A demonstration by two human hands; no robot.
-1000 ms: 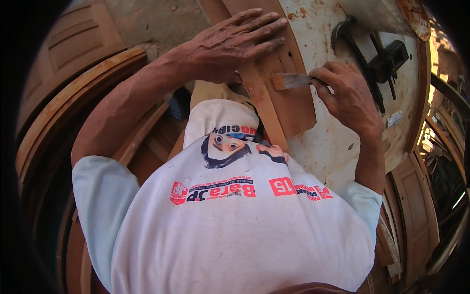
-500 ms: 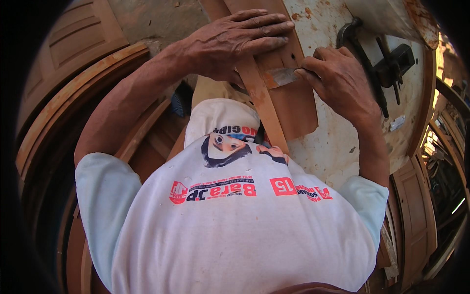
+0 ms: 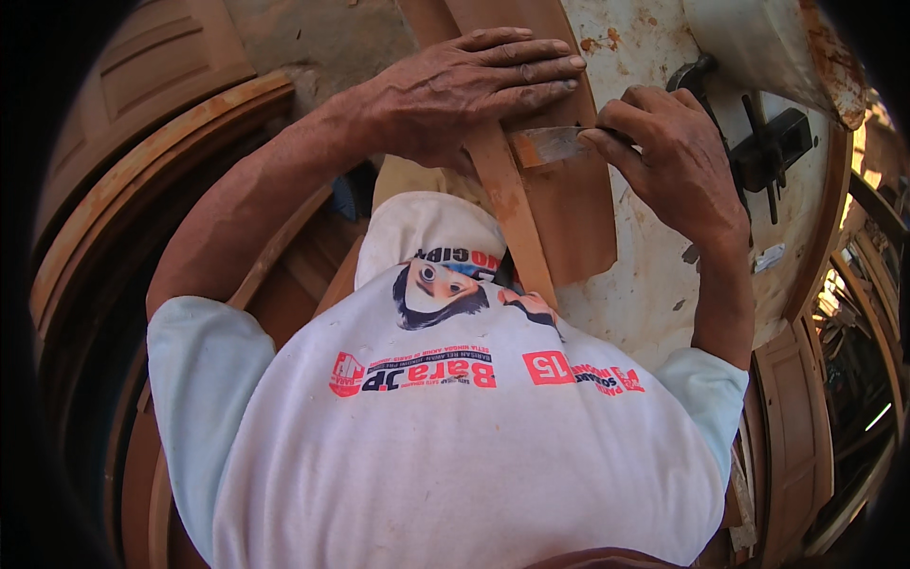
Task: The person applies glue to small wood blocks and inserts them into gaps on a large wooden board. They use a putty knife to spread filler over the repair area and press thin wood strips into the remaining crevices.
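Observation:
My left hand (image 3: 460,95) lies across a reddish-brown wooden board (image 3: 574,228), its fingers stretched out to the right and its thumb hidden underneath. My right hand (image 3: 671,152) is closed in a pinch on the end of a thin, flat scraper blade (image 3: 555,146), with its handle, if any, hidden by the fingers. The blade rests across the board just below my left fingers. Beside it, a narrow lighter wooden strip (image 3: 517,209) runs along the board's left side down toward my shirt.
The board lies on a stained whitish worktop (image 3: 654,275). A black metal clamp (image 3: 775,152) sits right of my right hand, under a pale overhanging piece (image 3: 758,43). A panelled wooden door (image 3: 171,57) and curved wooden frames (image 3: 161,171) stand at left. Another panelled door (image 3: 794,427) is at lower right.
My right hand and the blade have shifted slightly to the right. My left hand still lies on the board, a little lower and further right in view.

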